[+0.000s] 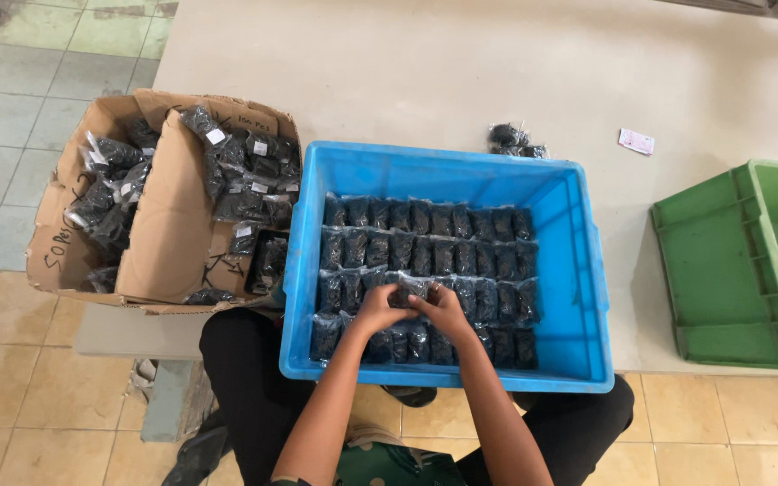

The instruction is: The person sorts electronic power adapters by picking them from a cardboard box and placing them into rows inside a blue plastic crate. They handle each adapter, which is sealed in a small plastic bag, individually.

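From the head view, both hands meet in the blue plastic crate (578, 270) at about 6 o'clock on the tabletop (461, 72). The left hand (376, 310) and right hand (443, 309) close their fingers on one small clear bag of black parts (411, 288), above the packed rows of bags (429, 243). At 9 o'clock, a cardboard box (168, 234) holds more bags; at 3 o'clock sits a green crate (731, 270).
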